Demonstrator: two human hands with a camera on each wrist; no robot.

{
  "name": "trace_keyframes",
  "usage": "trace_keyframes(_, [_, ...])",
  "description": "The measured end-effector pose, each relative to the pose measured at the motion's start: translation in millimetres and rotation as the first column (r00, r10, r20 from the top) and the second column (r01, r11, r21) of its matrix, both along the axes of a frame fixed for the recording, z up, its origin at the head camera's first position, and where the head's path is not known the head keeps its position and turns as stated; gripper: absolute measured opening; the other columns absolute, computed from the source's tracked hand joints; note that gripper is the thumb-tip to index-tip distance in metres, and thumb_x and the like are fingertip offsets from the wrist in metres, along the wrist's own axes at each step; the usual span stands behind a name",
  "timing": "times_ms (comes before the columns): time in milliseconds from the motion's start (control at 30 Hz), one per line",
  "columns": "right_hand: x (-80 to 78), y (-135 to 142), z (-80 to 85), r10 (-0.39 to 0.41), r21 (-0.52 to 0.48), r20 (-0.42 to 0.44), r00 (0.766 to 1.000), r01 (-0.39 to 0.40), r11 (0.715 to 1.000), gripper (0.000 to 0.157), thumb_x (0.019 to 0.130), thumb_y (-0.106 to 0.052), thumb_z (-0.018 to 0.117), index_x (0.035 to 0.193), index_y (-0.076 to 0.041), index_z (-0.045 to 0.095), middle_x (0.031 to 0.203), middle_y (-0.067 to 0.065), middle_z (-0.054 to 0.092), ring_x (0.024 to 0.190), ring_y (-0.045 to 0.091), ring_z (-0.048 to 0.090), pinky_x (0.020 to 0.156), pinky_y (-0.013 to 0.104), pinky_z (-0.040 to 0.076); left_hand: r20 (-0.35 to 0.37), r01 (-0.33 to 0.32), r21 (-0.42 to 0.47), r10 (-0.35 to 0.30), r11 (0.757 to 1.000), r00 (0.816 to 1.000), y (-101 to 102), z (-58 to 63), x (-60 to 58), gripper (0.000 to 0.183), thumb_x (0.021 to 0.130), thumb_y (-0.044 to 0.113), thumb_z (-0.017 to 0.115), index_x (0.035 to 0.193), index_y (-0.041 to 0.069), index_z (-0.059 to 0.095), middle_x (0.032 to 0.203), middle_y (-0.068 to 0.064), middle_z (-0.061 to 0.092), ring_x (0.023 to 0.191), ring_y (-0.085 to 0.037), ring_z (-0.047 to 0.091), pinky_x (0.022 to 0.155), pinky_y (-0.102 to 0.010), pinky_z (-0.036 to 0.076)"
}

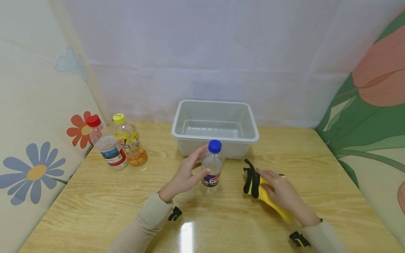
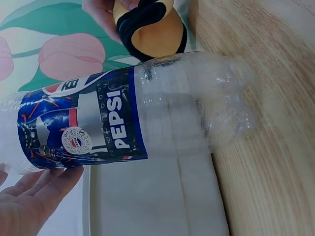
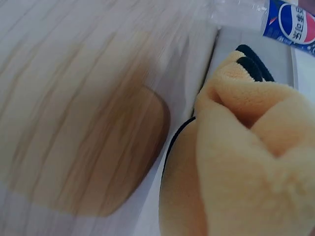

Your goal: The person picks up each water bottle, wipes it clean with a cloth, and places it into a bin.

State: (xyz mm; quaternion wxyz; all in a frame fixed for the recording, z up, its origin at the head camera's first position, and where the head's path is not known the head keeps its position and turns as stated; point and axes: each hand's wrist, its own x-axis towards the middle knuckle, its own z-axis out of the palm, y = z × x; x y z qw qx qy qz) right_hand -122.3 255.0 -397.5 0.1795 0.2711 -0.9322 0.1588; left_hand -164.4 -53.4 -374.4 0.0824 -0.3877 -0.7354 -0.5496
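A clear Pepsi bottle (image 1: 211,164) with a blue cap stands upright on the table. My left hand (image 1: 185,176) is at its left side, thumb toward the front and fingers toward the back. In the left wrist view, extended fingers (image 2: 51,189) reach the label's edge. To the right, my right hand (image 1: 282,192) grips a folded yellow fleecy cloth (image 1: 274,204) with black edging, thumb on one side and fingers on the other. Close up in the right wrist view, the fluffy cloth (image 3: 251,162) hangs in loose folds and hides the hand.
Behind the bottle is a grey plastic bin (image 1: 215,137). On the left of the wooden table (image 1: 104,211), a red-capped bottle (image 1: 107,146) and a yellow-capped bottle (image 1: 129,140) stand close together. A white sheet (image 1: 215,49) hangs at the back; printed flowers cover both sides.
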Motion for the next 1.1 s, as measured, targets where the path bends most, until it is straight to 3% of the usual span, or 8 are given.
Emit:
trace_keyframes(267, [0.6,11,-3.0,-0.017,0.009,-0.018,1.0,0.017,1.0,0.051,0.068,0.007,0.072,0.117,0.002,0.058,0.099,0.02,0.062,0.075,0.031,0.063,0.06,0.04,0.055,-0.002,0.004,0.003,-0.004,1.0,1.0,-1,0.3,-0.7,0.065,0.083,-0.002,0.061,0.139,-0.001,0.027,0.138,-0.022,0.035,0.112,-0.035,0.049,0.089,-0.039,0.049])
trace_keyframes(400, [2.0,12,-6.9,-0.025,0.008,0.011,1.0,0.025,1.0,0.052,0.069,0.005,0.073,0.118,0.0,0.058,0.101,0.021,0.061,0.077,0.034,0.063,0.062,0.043,0.055,-0.006,0.003,0.001,-0.003,1.0,1.0,-1,-0.2,-1.0,0.065,0.083,-0.003,0.061,0.139,-0.001,0.027,0.138,-0.021,0.035,0.112,-0.035,0.049,0.088,-0.039,0.049])
trace_keyframes(600, [4.8,10,-12.6,-0.043,0.027,0.092,0.995,0.041,0.999,0.052,0.074,0.001,0.072,0.123,-0.002,0.055,0.105,0.02,0.06,0.074,0.028,0.063,0.06,0.038,0.054,0.01,0.017,0.009,-0.017,1.0,1.0,-1,-1.0,-1.4,0.064,0.084,-0.003,0.06,0.139,0.0,0.026,0.139,-0.021,0.035,0.113,-0.034,0.049,0.089,-0.039,0.048])
trace_keyframes(833, [5.8,8,-12.6,-0.072,0.052,0.256,0.964,0.06,0.997,0.053,0.083,-0.009,0.065,0.132,-0.002,0.046,0.12,0.027,0.052,0.102,0.042,0.054,0.08,0.053,0.048,0.013,0.025,0.016,-0.025,1.0,1.0,-1,-1.0,-0.7,0.064,0.084,-0.003,0.06,0.139,0.0,0.026,0.139,-0.021,0.035,0.113,-0.035,0.049,0.089,-0.039,0.048])
trace_keyframes(1100, [6.5,11,-19.8,-0.053,0.147,0.304,0.951,0.008,0.989,0.058,0.086,-0.024,0.062,0.133,0.004,0.041,0.132,0.028,0.041,0.118,0.049,0.037,0.091,0.065,0.034,0.023,0.02,0.009,-0.02,1.0,1.0,0,0.5,1.5,0.065,0.084,-0.003,0.06,0.139,0.001,0.026,0.139,-0.021,0.034,0.113,-0.034,0.049,0.09,-0.04,0.048])
